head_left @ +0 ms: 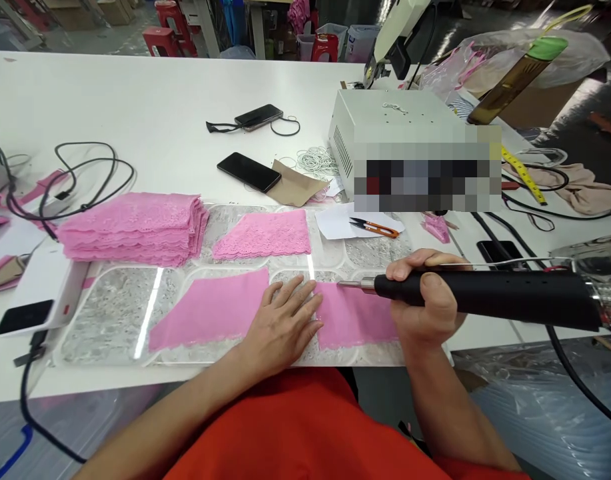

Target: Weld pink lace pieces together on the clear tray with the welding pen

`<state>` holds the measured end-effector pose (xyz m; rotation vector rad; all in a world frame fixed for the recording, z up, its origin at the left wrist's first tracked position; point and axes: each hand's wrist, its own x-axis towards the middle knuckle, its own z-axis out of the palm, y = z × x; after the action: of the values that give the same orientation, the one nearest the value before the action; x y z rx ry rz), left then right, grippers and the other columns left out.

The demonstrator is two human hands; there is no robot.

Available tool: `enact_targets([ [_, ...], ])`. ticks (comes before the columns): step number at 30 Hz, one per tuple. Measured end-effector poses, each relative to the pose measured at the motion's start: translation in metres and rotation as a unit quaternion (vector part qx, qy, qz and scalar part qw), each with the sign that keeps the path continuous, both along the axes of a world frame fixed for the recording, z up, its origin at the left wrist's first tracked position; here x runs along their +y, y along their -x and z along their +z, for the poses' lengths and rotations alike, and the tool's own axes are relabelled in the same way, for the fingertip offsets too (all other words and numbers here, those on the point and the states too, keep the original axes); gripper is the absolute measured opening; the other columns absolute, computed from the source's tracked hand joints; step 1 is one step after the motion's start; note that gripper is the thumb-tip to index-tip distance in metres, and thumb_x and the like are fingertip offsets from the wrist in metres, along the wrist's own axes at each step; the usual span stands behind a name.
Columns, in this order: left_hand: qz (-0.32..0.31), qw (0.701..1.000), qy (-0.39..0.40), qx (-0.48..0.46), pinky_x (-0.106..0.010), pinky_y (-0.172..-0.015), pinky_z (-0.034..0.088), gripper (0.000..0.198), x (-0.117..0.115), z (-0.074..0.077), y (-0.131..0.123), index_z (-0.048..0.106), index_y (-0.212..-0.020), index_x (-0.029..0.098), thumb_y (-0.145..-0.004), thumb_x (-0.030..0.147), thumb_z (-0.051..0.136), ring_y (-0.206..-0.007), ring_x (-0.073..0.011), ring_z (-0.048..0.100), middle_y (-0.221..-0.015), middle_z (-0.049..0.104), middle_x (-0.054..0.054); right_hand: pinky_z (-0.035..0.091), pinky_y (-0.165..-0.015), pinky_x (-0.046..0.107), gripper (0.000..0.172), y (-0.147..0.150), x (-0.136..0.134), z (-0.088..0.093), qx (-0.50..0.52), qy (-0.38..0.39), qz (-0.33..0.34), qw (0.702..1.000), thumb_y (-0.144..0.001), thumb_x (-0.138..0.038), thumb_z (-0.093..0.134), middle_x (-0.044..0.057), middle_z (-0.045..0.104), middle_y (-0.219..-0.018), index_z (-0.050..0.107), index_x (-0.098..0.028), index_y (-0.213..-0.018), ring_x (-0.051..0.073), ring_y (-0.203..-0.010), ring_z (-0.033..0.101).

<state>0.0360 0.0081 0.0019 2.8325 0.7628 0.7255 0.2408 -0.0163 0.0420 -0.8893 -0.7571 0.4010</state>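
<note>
My left hand [285, 327] lies flat with its fingers stretched out, touching the right end of a smooth pink fabric piece [215, 308]. Its fingertips reach towards a second pink fabric piece [355, 320] on the right. My right hand [428, 300] is wrapped round a black cylindrical handheld tool [505, 297] with a narrow metal tip [358, 285]. That tip points left over the upper edge of the second piece; whether it touches the fabric I cannot tell. Beyond lie a scalloped pink lace piece [265, 233] and a stack of pink lace [132, 230].
A grey metal box [342, 133] stands at the back right. Orange thread snips [378, 228] rest on white paper [330, 223]. Two phones, one black phone [249, 171] nearer, lie behind the fabric. A white device [45, 287] and black cables [80, 213] occupy the left.
</note>
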Motion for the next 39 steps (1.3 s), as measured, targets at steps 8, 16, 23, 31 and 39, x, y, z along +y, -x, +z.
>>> enact_targets([
  [8,0.007,1.000,0.011,0.015,-0.049,-0.102,0.037,0.029,-0.001,0.003,0.000,0.062,-0.119,0.016,-0.099,0.029,0.045,-0.127,-0.0311,0.052,-0.132,0.063,-0.010,0.048,-0.052,0.029,0.012,-0.002,0.001,-0.001,-0.004,0.007,0.003,1.000,-0.069,-0.021,0.061,-0.003,0.057,-0.075,0.056,-0.020,-0.079,0.010,-0.052,0.054],
  [16,0.006,1.000,0.020,0.017,-0.049,-0.106,0.033,0.029,0.000,0.000,0.001,0.063,-0.119,0.017,-0.099,0.029,0.047,-0.128,-0.0302,0.051,-0.133,0.062,-0.010,0.048,-0.053,0.030,0.010,0.000,0.003,0.000,-0.002,0.012,0.002,1.000,-0.070,-0.020,0.061,-0.003,0.056,-0.076,0.054,-0.020,-0.077,0.010,-0.053,0.055],
  [23,0.005,1.000,0.003,0.002,-0.049,-0.106,0.031,0.031,0.000,-0.002,0.000,0.062,-0.120,0.015,-0.100,0.030,0.044,-0.129,-0.0311,0.051,-0.132,0.062,-0.010,0.044,-0.051,0.026,0.012,-0.023,-0.004,0.008,0.042,-0.016,-0.085,0.995,-0.066,-0.022,0.057,-0.003,0.052,-0.074,0.053,-0.019,-0.077,0.009,-0.052,0.052],
  [31,0.011,1.000,0.000,0.009,-0.048,-0.108,0.030,0.031,0.000,-0.003,0.002,0.062,-0.122,0.016,-0.099,0.030,0.046,-0.129,-0.0305,0.051,-0.132,0.062,-0.009,0.045,-0.052,0.027,0.012,-0.028,-0.011,0.000,0.056,0.010,-0.083,0.995,-0.065,-0.023,0.060,-0.003,0.054,-0.073,0.054,-0.020,-0.075,0.009,-0.052,0.053],
  [39,0.016,1.000,-0.008,0.009,-0.048,-0.108,0.029,0.032,0.000,-0.003,0.002,0.062,-0.122,0.017,-0.099,0.031,0.045,-0.128,-0.0295,0.052,-0.132,0.063,-0.009,0.046,-0.053,0.028,0.012,-0.028,-0.008,-0.003,0.044,0.001,-0.076,0.996,-0.066,-0.022,0.061,-0.003,0.056,-0.074,0.055,-0.020,-0.077,0.010,-0.053,0.053],
])
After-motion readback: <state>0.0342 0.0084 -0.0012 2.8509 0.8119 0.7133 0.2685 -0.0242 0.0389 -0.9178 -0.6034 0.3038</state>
